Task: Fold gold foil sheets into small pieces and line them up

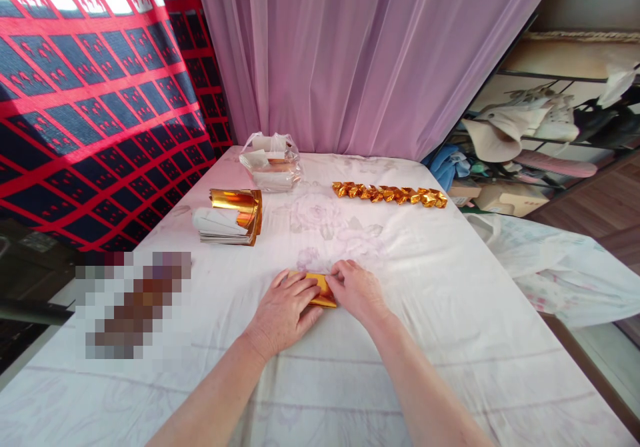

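A folded strip of gold foil paper [324, 291] lies on the flowered white tablecloth [425, 367] right in front of me. My left hand [286, 308] rests flat across its left part, fingers stretched out over the paper. At the right end, my right hand [357, 290] has its thumb and fingers closed together on the paper's edge. Part of the strip is hidden beneath my fingers. Farther back on the left is a curved stack of foil sheets [233, 200], gold on one side and white on the other. A row of folded gold foil pieces [390, 194] sits at the back right.
A clear plastic bag [273, 167] with paper stacks inside stands near the back edge. A pixelated patch [140, 307] covers something at the left. Purple curtain [320, 60] hangs behind the table, red-and-navy cloth [115, 100] at left. Shelves with shoes and a cap [505, 130] are at right.
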Tool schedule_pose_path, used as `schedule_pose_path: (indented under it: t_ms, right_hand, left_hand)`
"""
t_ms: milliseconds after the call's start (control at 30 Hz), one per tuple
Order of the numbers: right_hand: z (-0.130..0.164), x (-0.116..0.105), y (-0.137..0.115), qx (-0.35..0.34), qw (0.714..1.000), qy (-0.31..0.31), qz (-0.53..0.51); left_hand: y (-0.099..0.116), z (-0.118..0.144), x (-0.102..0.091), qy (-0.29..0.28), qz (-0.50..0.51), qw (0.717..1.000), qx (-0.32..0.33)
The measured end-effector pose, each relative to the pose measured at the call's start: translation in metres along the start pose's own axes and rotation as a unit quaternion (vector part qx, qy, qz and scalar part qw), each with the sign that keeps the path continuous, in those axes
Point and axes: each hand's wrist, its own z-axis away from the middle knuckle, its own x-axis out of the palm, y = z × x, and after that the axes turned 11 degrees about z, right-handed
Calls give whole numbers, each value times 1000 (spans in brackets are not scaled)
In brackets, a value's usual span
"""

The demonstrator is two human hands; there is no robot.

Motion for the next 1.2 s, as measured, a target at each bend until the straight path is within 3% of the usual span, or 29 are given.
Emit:
schedule_pose_path:
  t_ms: [500,1200]
  right_hand:
    - [-1,-1,2,-32,999,-1,-23]
    - [-9,10,13,-17,969,-11,-245]
  left_hand:
    - [-1,0,0,-9,1,1000,-5]
    - [-1,-2,0,-3,-3,1000,-3]
